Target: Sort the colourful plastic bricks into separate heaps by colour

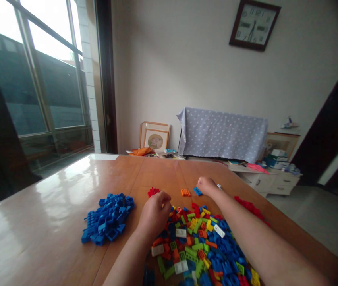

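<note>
My left hand (157, 207) is over the far left edge of a mixed heap of toy building bricks (192, 242), its fingers curled together. What they hold, if anything, is hidden. Just beyond it lies a group of red bricks (153, 192), partly covered by the hand. My right hand (207, 186) reaches past the heap with closed fingers, low over the table beside a blue brick (197, 191). Whether it touches that brick or holds another piece I cannot tell. An orange brick (186, 192) lies left of the blue one. A small white piece (219, 186) shows behind my right wrist.
A pile of blue bricks (107, 218) lies on the left of the brown table (58, 214). Red bricks (250, 208) lie beyond my right forearm. Behind the table stand a white cabinet (271, 182) and something under a dotted cloth (222, 133).
</note>
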`<act>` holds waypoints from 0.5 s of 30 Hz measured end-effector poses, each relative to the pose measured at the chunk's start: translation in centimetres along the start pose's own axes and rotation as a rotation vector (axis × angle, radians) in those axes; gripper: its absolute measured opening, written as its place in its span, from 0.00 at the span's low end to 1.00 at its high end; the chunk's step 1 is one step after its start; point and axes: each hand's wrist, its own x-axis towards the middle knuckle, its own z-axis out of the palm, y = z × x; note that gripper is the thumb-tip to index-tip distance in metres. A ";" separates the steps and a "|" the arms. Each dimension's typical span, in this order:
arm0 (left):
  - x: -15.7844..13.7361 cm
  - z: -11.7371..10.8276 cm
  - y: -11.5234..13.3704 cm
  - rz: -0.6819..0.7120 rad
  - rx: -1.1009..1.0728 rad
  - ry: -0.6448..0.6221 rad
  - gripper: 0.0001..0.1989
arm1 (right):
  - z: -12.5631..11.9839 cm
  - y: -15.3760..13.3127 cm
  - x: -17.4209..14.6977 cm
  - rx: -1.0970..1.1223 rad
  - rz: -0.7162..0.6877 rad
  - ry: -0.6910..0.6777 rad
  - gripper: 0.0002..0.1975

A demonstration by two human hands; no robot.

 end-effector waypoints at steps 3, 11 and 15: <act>0.0 0.0 0.0 0.004 0.003 -0.001 0.09 | 0.1 -0.3 -0.1 0.002 -0.005 0.044 0.13; 0.0 0.0 -0.2 0.008 -0.001 0.015 0.09 | 1.4 -0.8 -0.4 0.008 -0.002 0.080 0.12; 0.2 -0.1 -0.6 -0.014 -0.002 0.043 0.09 | 1.0 -0.8 -0.6 0.026 -0.016 0.098 0.12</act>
